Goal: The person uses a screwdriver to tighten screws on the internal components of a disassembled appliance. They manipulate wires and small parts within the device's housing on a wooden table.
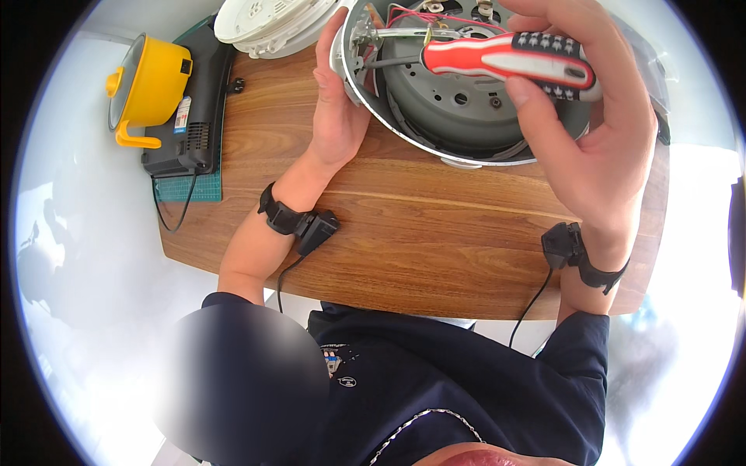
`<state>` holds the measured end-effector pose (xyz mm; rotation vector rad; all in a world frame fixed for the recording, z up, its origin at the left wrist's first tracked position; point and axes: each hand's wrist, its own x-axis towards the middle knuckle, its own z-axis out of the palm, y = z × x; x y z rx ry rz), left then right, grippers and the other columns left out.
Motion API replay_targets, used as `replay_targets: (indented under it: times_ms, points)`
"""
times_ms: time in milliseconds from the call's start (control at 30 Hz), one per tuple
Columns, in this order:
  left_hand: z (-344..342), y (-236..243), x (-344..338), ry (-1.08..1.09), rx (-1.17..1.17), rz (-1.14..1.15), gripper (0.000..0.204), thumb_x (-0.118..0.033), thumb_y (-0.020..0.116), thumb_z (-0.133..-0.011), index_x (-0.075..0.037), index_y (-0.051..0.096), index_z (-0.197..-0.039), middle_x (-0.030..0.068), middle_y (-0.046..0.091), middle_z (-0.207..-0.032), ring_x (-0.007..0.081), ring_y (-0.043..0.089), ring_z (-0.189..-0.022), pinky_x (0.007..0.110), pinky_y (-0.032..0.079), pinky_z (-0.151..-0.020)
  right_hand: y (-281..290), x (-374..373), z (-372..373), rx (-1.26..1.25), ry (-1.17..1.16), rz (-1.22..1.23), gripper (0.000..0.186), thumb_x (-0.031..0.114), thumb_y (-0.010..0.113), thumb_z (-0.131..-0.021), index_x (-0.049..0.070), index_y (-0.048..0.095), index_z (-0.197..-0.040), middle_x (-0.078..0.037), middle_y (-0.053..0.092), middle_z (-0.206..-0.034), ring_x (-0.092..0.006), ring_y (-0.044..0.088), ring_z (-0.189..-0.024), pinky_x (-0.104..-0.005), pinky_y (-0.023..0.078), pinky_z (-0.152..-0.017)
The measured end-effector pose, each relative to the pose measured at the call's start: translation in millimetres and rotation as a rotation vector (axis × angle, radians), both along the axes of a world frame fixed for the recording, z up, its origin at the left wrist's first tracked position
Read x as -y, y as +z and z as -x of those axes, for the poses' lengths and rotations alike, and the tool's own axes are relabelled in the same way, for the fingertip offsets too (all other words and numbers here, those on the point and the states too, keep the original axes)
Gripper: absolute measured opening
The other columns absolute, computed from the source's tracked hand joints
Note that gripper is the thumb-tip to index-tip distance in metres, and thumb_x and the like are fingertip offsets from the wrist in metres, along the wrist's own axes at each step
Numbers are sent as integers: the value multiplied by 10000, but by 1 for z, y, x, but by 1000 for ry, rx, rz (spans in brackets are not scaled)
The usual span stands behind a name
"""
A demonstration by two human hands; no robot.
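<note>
An open round appliance housing [458, 120] with a grey metal base, red wires and small fittings lies at the top of the table. My right hand [583, 140] grips a screwdriver [478, 54] with a red, white and black star-patterned handle. Its shaft points left into the metal fittings [361, 43] at the housing's left side; the tip is hard to make out. My left hand [334, 116] holds the left side of the housing, its upper fingers partly hidden behind it.
The wooden table [404, 241] has a white round lid [260, 35] at the back. At the left, a yellow pot [155, 85] sits on a black device [179, 159] with a cable, over a green cutting mat [202, 186]. Cabled black straps [287, 217] are on both wrists.
</note>
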<state>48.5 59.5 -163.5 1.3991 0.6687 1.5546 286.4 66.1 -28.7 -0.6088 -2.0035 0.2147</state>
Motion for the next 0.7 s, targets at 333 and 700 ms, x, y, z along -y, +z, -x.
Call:
replay_targets:
  times_ms: [333,700]
  points:
    - [1,2,5,6,21,2,914,-694,336,-1069,-75,82,-1691,141,258,-1720,300,272,-1579,482,210,-1296,-2,0,1,154,-176,12,461,168,790,-895,-49,631,-1269,-163,684,-972,-272,702,-859,-349,572,-781]
    - [-3,1,4,-4,47,23,929,-704,347,-1062,-76,81,-1692,140,267,-1716,298,278,-1578,489,227,-1292,10,10,-4,115,-87,156,481,-59,686,-749,-23,654,-1227,-136,646,-1049,-232,644,-982,-342,513,-895]
